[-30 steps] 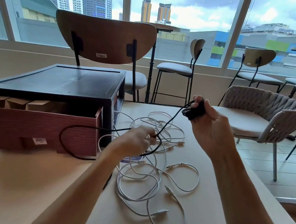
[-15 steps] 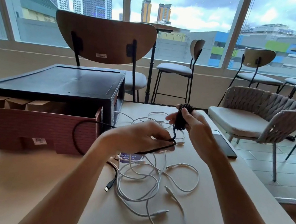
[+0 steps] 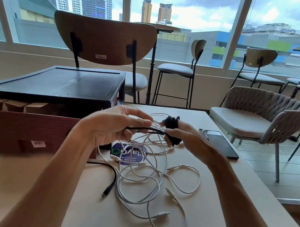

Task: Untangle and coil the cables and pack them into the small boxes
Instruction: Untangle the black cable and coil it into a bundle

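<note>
Cardboard small boxes (image 3: 14,106) stand in a red crate (image 3: 15,127) left of the white cable tangle (image 3: 154,182) on the worktop (image 3: 227,214). Above the tangle, the left hand (image 3: 111,127) holds a taut stretch of black cable (image 3: 146,130), its grip pinching the strand, probably to keep tension. Further right, the right hand (image 3: 186,138) carries the rest wound round its fingers (a spool, in effect), grip curled over the coil. Both forearms reach forward, wrists turned inward. The cable's loose plug (image 3: 106,193) lies at the tangle's left edge.
</note>
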{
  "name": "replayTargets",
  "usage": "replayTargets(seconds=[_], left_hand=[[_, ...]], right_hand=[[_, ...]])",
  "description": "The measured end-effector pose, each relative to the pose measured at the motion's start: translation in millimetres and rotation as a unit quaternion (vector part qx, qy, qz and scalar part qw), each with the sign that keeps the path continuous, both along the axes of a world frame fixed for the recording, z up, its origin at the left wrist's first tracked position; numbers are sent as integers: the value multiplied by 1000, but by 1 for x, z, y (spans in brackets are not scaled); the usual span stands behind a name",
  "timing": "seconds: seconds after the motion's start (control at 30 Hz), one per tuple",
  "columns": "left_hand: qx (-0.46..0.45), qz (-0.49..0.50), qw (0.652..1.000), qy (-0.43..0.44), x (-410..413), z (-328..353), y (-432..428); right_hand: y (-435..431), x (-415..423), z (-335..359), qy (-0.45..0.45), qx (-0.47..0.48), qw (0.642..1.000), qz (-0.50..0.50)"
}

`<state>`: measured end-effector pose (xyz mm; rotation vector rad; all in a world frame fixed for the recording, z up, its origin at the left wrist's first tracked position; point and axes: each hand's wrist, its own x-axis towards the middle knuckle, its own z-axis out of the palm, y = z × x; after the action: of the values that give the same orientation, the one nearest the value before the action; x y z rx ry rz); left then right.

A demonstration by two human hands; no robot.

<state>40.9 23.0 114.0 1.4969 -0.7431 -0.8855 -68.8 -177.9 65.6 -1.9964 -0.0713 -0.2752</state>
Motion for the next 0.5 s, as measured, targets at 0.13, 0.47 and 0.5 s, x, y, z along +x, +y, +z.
replayTargets(seconds=[0.13, 0.47, 0.5], left_hand=[[-61, 72, 994, 57, 7, 5, 11], [-329, 182, 916, 140, 0, 17, 2], [-329, 167, 924, 106, -4, 19, 4]], right_hand=[[-6, -5, -1, 48, -34, 998, 10], [2, -1, 3, 19, -165, 984, -59], [3, -2, 5, 13, -145, 988, -61]])
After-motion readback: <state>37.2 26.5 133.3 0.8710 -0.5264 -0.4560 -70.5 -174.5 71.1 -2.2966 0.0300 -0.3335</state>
